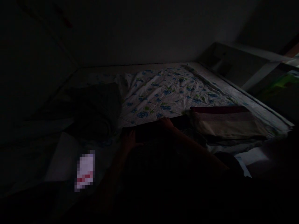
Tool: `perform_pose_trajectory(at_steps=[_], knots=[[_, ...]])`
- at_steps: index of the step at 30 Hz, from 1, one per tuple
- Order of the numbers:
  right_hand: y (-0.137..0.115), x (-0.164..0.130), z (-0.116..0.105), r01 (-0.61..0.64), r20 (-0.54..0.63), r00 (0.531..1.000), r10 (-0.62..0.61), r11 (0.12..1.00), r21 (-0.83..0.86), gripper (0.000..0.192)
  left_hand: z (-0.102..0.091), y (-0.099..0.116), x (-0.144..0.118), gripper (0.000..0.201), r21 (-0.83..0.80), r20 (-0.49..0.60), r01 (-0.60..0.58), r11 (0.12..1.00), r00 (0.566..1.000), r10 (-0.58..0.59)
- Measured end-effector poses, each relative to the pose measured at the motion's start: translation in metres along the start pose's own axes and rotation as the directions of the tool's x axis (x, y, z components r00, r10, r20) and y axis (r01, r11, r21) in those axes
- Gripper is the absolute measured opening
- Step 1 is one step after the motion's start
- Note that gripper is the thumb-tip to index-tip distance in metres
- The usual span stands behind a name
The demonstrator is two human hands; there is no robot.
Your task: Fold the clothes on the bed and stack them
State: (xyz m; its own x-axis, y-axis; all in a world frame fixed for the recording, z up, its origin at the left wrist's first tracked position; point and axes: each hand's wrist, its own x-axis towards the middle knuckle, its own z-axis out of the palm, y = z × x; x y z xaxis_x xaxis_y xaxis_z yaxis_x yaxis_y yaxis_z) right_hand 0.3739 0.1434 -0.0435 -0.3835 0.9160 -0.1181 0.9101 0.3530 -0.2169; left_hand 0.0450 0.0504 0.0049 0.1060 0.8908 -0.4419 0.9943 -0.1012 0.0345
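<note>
A dark piece of cloth (149, 129), probably a garment, lies spread on the near part of the bed; its lower part fades into darkness. My left hand (129, 140) rests on its left end, fingers apart and thumb out to the side. Farther right, my right hand (166, 122) lies on the cloth close to its far edge, with the fingers stretched forward. The dim light hides the finer detail of both hands and of the fabric.
The bed has a white sheet (161, 96) with blue flowers. A dark heap of cloth (95, 109) lies left, a folded striped cloth (226, 123) right. A bright pixelated patch (85, 171) shows at lower left. Walls enclose the bed's far and left sides.
</note>
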Motion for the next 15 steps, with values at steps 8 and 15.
perform_pose_trajectory(at_steps=[8, 15], knots=[[0.131, -0.024, -0.036, -0.073, 0.171, 0.984, 0.059, 0.995, 0.074, 0.034, -0.003, 0.003, -0.003, 0.133, -0.003, 0.021, 0.017, 1.000, 1.000, -0.017], [0.130, -0.047, -0.005, -0.190, -0.072, 0.980, 0.185, 0.980, -0.060, 0.036, -0.003, 0.004, -0.004, 0.133, 0.016, 0.012, 0.018, 1.000, 1.000, -0.019]])
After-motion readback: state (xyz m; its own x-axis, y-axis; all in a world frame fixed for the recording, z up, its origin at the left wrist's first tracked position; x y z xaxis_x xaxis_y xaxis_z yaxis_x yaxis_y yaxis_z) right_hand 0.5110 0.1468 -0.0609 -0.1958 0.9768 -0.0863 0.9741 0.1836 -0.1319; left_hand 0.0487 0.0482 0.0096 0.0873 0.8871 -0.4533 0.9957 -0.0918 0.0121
